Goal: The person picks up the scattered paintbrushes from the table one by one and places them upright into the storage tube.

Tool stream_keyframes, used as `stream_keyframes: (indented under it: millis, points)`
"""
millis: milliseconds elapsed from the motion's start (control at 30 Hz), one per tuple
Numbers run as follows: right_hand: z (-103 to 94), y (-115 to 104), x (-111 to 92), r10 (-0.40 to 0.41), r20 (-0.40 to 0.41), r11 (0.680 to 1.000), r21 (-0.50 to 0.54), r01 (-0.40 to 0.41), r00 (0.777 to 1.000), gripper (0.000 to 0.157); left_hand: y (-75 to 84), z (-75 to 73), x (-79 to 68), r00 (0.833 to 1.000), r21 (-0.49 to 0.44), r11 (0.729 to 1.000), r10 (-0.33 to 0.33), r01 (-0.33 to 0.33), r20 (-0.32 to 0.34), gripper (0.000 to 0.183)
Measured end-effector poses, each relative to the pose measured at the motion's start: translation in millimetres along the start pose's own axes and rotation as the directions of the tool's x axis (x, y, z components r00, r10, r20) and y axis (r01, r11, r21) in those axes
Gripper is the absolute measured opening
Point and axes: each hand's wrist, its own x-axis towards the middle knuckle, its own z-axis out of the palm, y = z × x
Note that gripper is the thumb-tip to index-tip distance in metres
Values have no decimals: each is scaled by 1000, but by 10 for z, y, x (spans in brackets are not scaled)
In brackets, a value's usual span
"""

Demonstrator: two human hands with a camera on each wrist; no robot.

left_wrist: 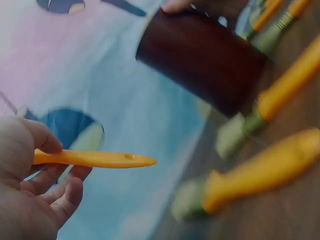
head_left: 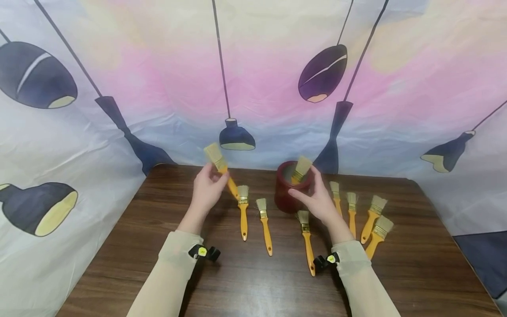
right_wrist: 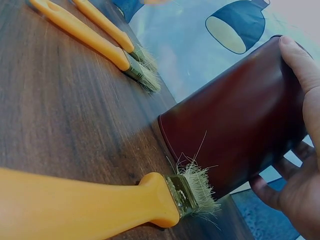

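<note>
In the head view my left hand pinches a paintbrush with a yellow handle, its pale bristles up and the handle end slanting down to the right. That handle sticks out past the thumb in the left wrist view. My right hand grips a dark red cylindrical cup near its rim. In the right wrist view the thumb lies at the rim of the cup, with the fingers round its far side. Another paintbrush stands in the cup, bristles up, its handle mostly hidden inside.
Two paintbrushes lie left of the cup on the brown wooden table. One more paintbrush lies in front of it, beside the right forearm. Several paintbrushes lie to the right. A printed cloth hangs behind the table.
</note>
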Motion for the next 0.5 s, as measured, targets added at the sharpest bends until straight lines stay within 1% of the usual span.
stream_keyframes:
  millis: [133,200,267,400,500]
  points:
    - [8,28,5,-2,2,1000,5,2,1000,106,341,168,196,996,-58,994,91,-91,-2,35]
    - [14,42,12,-4,2,1000,13,4,1000,106,512,277,287,991,-91,987,137,-136,5,39]
    - [17,49,19,-8,4,1000,24,8,1000,106,650,393,353,983,-97,979,183,-180,15,42]
    - [14,52,28,-25,13,999,47,24,1000,104,867,618,413,968,-82,966,250,-247,28,46]
    - [12,53,36,-39,16,998,45,38,999,105,962,762,427,960,-76,958,280,-277,33,42]
